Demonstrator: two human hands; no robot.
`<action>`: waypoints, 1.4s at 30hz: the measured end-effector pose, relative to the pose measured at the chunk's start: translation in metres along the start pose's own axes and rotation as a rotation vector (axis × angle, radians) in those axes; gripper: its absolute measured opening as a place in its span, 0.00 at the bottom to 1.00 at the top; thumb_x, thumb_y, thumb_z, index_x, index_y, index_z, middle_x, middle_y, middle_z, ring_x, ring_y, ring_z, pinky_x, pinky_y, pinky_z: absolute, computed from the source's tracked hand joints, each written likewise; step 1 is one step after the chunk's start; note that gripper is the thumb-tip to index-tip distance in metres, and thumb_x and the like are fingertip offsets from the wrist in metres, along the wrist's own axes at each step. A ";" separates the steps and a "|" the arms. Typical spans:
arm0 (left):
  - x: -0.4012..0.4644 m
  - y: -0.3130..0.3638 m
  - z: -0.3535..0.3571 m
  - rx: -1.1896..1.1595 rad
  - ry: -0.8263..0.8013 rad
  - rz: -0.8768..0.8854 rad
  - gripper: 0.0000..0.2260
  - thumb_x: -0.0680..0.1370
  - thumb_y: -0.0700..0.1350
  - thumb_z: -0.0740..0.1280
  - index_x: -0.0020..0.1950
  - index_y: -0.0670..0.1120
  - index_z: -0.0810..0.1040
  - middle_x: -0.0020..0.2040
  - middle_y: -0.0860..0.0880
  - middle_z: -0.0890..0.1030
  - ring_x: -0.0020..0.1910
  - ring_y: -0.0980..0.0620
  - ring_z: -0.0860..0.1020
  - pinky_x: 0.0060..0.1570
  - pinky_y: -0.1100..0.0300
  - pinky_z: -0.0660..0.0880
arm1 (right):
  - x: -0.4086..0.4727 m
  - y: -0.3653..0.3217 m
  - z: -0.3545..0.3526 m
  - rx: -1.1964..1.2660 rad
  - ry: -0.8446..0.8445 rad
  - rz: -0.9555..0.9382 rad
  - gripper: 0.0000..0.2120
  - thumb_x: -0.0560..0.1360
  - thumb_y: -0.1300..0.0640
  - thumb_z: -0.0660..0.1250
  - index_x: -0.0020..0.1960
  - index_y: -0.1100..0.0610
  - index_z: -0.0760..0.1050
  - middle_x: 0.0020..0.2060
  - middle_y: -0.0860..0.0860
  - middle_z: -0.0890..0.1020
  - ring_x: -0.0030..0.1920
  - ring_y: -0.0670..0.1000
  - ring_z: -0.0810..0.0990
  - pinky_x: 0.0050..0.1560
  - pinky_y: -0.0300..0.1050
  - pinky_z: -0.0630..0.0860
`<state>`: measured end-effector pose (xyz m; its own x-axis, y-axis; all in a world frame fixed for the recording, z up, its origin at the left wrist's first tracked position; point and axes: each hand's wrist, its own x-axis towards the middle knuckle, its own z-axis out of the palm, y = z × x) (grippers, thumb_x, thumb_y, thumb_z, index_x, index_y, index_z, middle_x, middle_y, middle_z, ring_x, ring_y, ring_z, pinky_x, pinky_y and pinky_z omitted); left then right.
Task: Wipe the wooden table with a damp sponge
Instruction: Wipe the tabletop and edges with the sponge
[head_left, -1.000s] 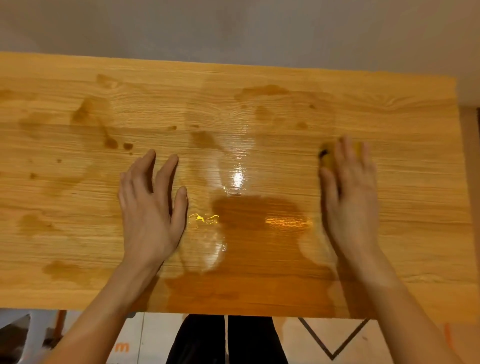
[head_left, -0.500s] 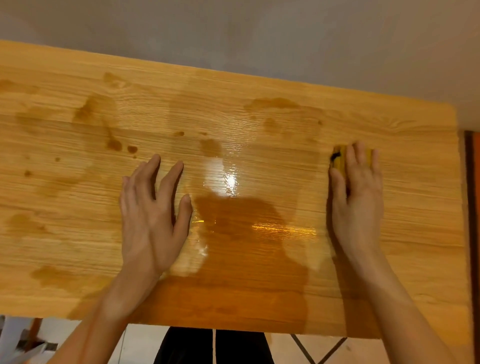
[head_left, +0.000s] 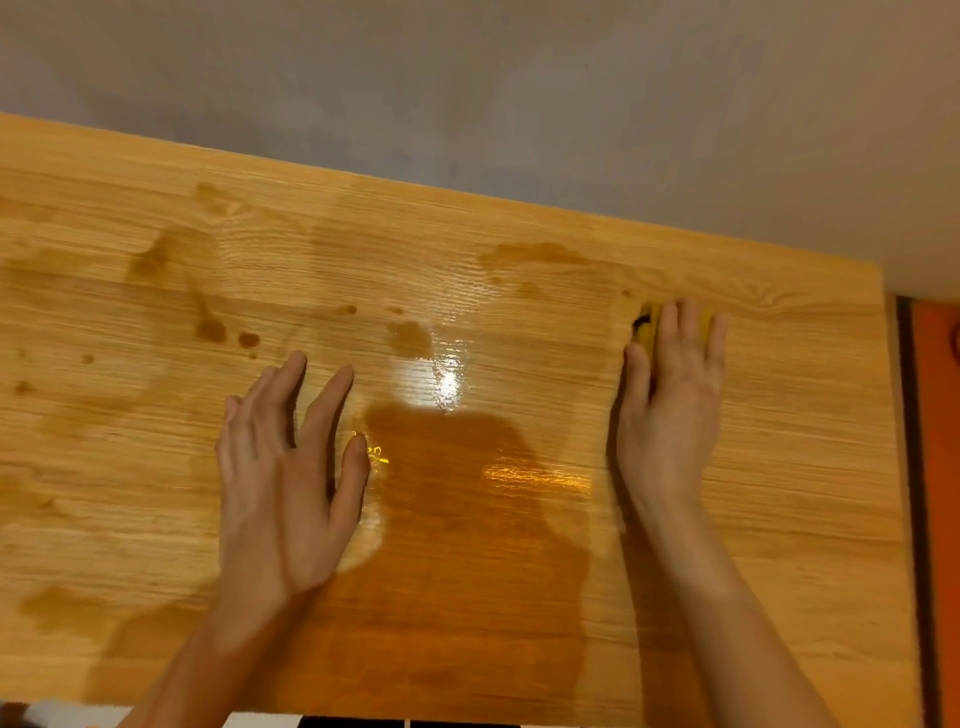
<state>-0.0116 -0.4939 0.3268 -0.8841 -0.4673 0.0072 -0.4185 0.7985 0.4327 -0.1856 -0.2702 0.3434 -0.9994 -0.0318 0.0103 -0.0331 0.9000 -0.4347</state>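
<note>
The wooden table (head_left: 810, 426) fills the view, streaked with wet patches and darker drops. My right hand (head_left: 670, 410) lies flat with straight fingers on a yellow sponge (head_left: 647, 327) near the table's right end; only the sponge's far and left edges, with a dark side, show past my fingers. My left hand (head_left: 283, 473) rests flat on the table left of centre, fingers spread. A shiny wet pool (head_left: 447, 384) lies between my hands.
A grey wall (head_left: 467, 93) runs along the table's far edge. Past the right edge stands an orange surface (head_left: 940, 467) with a dark strip. Dark drops (head_left: 210, 330) dot the left half of the table.
My right hand has pushed the sponge a little farther away toward the wall and slightly right. My left hand stays flat in about the same spot. The view has tilted.
</note>
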 end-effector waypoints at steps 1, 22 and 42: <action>0.001 0.000 0.000 0.001 0.000 0.003 0.24 0.81 0.52 0.57 0.77 0.49 0.68 0.78 0.42 0.62 0.78 0.39 0.61 0.76 0.37 0.53 | -0.001 -0.018 0.010 0.011 0.011 0.017 0.23 0.83 0.55 0.56 0.77 0.57 0.60 0.77 0.52 0.59 0.79 0.55 0.50 0.77 0.57 0.52; 0.001 0.001 0.002 0.037 -0.004 -0.057 0.24 0.81 0.55 0.55 0.77 0.54 0.66 0.78 0.45 0.61 0.79 0.42 0.59 0.78 0.55 0.42 | 0.000 -0.105 0.061 -0.088 -0.353 -0.574 0.23 0.84 0.51 0.51 0.78 0.53 0.55 0.78 0.48 0.52 0.79 0.55 0.44 0.79 0.53 0.42; 0.001 0.004 -0.001 0.041 -0.038 -0.088 0.25 0.80 0.54 0.57 0.78 0.54 0.66 0.79 0.48 0.59 0.81 0.48 0.54 0.79 0.55 0.42 | -0.014 -0.024 0.017 0.000 -0.225 -0.438 0.23 0.83 0.53 0.55 0.77 0.54 0.58 0.78 0.50 0.59 0.79 0.54 0.47 0.79 0.56 0.45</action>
<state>-0.0140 -0.4917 0.3291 -0.8506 -0.5219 -0.0638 -0.5022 0.7705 0.3927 -0.1709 -0.2991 0.3386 -0.8660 -0.5001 -0.0026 -0.4498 0.7812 -0.4329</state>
